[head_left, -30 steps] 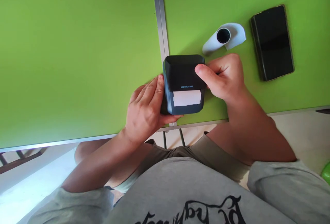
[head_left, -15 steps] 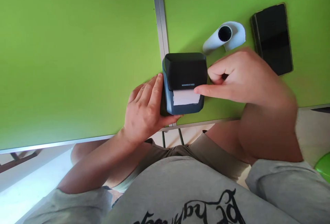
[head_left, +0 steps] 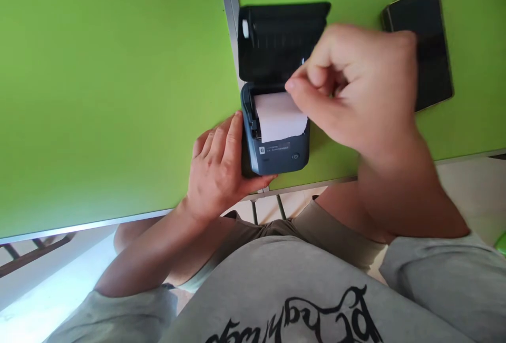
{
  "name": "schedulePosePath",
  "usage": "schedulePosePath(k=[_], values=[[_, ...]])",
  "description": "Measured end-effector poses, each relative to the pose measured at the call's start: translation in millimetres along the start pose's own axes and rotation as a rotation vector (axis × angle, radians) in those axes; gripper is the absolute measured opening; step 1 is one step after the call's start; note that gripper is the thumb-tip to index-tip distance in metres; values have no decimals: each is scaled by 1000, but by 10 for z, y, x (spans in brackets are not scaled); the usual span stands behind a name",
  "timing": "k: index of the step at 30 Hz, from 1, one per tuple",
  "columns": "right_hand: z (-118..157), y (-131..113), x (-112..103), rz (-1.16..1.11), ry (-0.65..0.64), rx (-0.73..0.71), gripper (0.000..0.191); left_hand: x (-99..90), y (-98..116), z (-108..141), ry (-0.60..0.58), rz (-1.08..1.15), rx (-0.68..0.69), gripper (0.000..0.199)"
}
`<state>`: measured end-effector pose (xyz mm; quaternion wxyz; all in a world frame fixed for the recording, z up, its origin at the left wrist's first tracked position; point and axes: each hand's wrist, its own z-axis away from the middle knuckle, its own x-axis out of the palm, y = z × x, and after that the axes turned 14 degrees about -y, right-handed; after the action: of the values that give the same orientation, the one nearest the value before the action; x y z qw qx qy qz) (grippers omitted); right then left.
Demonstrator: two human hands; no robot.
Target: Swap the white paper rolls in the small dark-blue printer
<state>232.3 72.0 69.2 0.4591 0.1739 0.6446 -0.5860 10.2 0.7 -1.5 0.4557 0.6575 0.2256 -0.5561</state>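
Note:
A dark blue label printer (head_left: 279,161) sits on the green table with its black lid (head_left: 280,42) swung up. White paper (head_left: 280,116) lies in its opening, and its ragged end reaches the front. My left hand (head_left: 217,166) is wrapped round the printer's left side and lower left corner, thumb along the near edge. My right hand (head_left: 356,82) hovers over the printer's right side, close to the lid's lower right edge and the paper. Its fingers are curled, with thumb and forefinger close together. Whether anything is between them is hidden.
A black phone-like slab (head_left: 432,64) lies at the right, partly behind my right hand. A metal seam (head_left: 233,21) runs along the green table (head_left: 118,79) behind the printer. The table's near edge (head_left: 118,219) is just in front of my lap.
The printer's lid has swung up, uncovering the paper inside. My right hand has moved up and away from the printer's front. The white roll seen earlier is now hidden behind it.

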Motion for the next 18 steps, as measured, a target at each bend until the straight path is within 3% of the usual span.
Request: schedulePosePath(k=[3, 7, 12, 18], values=[[-37, -67, 51, 252, -74, 105, 12, -6, -3, 4, -11, 5, 9, 102], [-32, -164, 34, 471, -273, 145, 18, -9, 2, 7, 5, 1, 38, 98], [-54, -196, -30, 542, -415, 100, 28, -9, 6, 5, 19, -1, 46, 97], [-111, -132, -53, 515, -404, 6, 31, -9, -5, 7, 17, 11, 40, 99]])
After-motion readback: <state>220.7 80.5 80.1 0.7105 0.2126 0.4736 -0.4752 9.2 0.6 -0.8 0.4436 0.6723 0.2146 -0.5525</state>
